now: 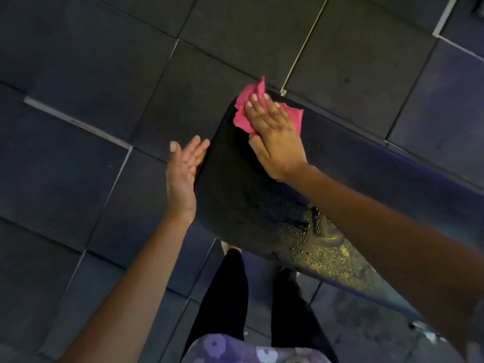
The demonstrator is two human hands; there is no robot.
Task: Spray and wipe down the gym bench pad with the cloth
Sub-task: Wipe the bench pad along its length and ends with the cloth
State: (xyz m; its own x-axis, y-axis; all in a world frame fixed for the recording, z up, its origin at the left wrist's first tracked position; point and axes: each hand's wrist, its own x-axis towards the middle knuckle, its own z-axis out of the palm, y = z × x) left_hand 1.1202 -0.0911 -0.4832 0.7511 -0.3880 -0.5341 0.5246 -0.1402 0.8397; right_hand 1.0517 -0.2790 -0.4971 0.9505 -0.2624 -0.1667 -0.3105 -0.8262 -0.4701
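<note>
Dark rubber floor tiles (99,61) surround the black bench pad (235,184), the surface being cleaned, which runs from far left to near right. The right hand (272,134) presses flat, fingers spread, on the pink cloth (245,119) at the pad's far end, while the left hand (183,174), open and holding nothing, rests against the pad's left edge. Spray droplets (311,247) bead near the person; an unclamped cloth could slide off the far edge, and that wet patch may be missed.
</note>
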